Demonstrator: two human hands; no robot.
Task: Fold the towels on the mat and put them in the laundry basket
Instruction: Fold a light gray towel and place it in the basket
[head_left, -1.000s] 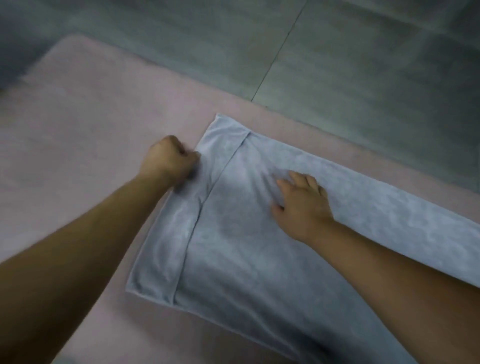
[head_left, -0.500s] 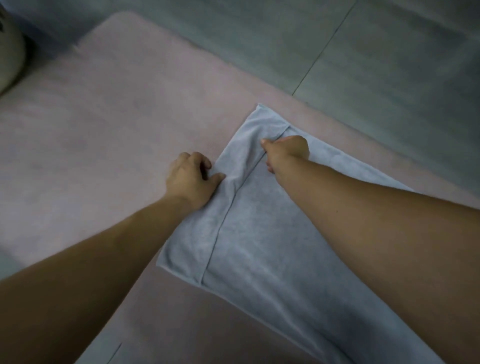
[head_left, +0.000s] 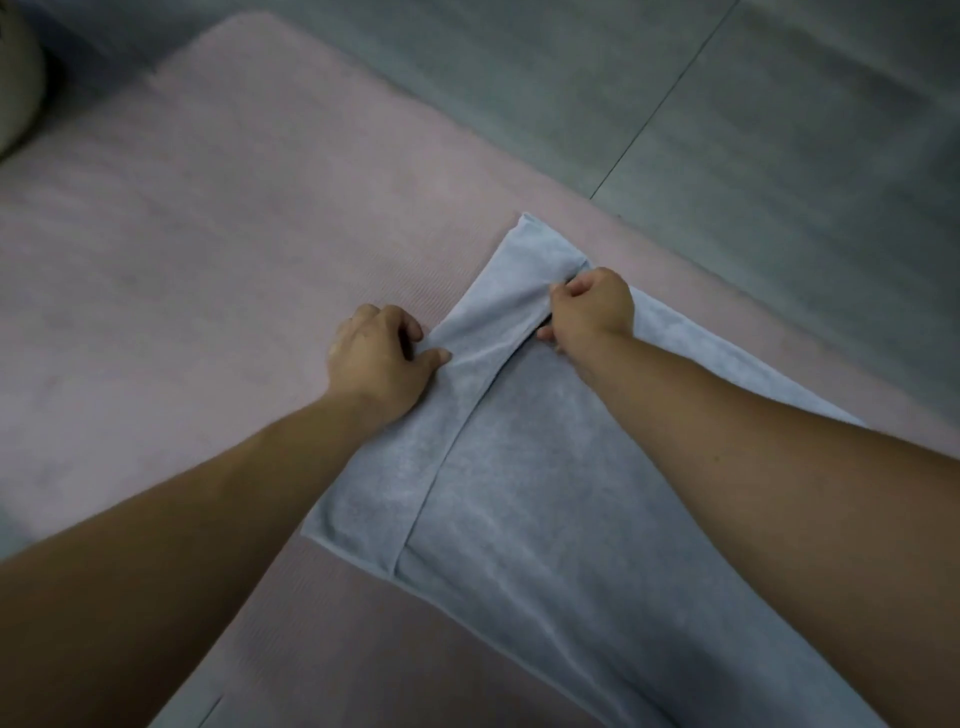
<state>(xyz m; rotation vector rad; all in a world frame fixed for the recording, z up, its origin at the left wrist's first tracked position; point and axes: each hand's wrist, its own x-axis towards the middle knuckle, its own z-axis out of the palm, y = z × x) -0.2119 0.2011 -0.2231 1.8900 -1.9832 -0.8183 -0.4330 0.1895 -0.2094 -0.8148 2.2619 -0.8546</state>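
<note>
View from a head-worn camera, looking down past two bare forearms. A light grey-blue terry towel (head_left: 519, 519) lies flat on a dusty pink, short-piled mat (head_left: 208, 260). It runs from the centre of the view towards the lower right corner. Beyond the mat is a floor of large grey tiles (head_left: 779, 130) with one dark joint line.

Along the towel's left end a narrow strip is set off by a straight fold line, which runs from the far corner to the near edge.

The left hand (head_left: 382, 358) sits at the strip's outer edge. Its fingers are curled and its thumb lies on the cloth, pinching the towel's edge. The right hand (head_left: 592, 306) is closed on the fold line near the far corner, its knuckles up and its fingers tucked around the cloth. Between the two hands the strip is gathered into soft creases.

One second ago the right hand lay flat on the middle of the towel, and the left was a fist on the strip. Half a second ago the right hand had already crossed to the fold line. Since then both hands have barely shifted, and the cloth between them is more bunched.

A pale rounded object (head_left: 15, 78) shows at the upper left edge, mostly cut off. Whether it is a container cannot be told.
</note>
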